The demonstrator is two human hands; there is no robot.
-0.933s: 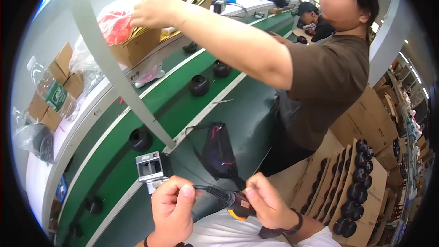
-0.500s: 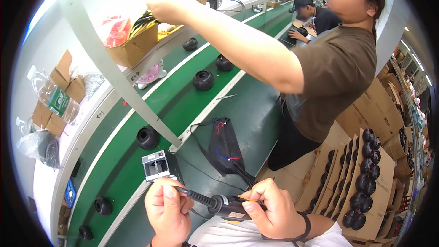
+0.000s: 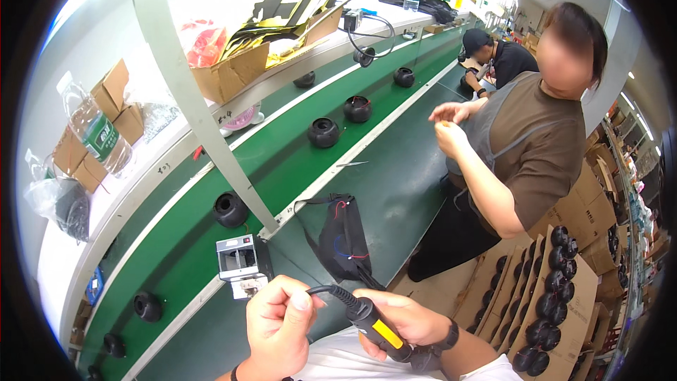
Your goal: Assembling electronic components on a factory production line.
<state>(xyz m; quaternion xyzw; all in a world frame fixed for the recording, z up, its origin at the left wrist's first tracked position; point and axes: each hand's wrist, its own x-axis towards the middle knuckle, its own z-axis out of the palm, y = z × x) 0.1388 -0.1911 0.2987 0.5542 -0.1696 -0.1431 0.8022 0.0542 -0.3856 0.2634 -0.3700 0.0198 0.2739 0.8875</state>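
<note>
Close in front of me is a corded black hand tool (image 3: 386, 331), apparently an electric screwdriver, with a yellow stripe along its body. My right hand (image 3: 416, 317) is wrapped around the body, its tip hidden low by the hand and sleeve. My left hand (image 3: 282, 321) pinches the tool's black cord (image 3: 324, 288) just beyond the ribbed sleeve. Left of my left hand stands a small grey power box (image 3: 241, 257). A black fabric bag (image 3: 342, 236) with red and blue cords lies on the dark green bench (image 3: 384, 176).
Round black housings (image 3: 324, 132) sit spaced along the green belt (image 3: 282, 169). A co-worker (image 3: 550, 127) stands at the right, hands together; another person (image 3: 497, 60) works farther off. A metal post (image 3: 190, 92) rises at left. Cardboard racks (image 3: 564, 310) hold several black parts.
The tool has turned in my right hand, bringing its yellow stripe into view; that hand now wraps the body. The co-worker's outstretched arm has drawn back from the shelf. My view has shifted slightly.
</note>
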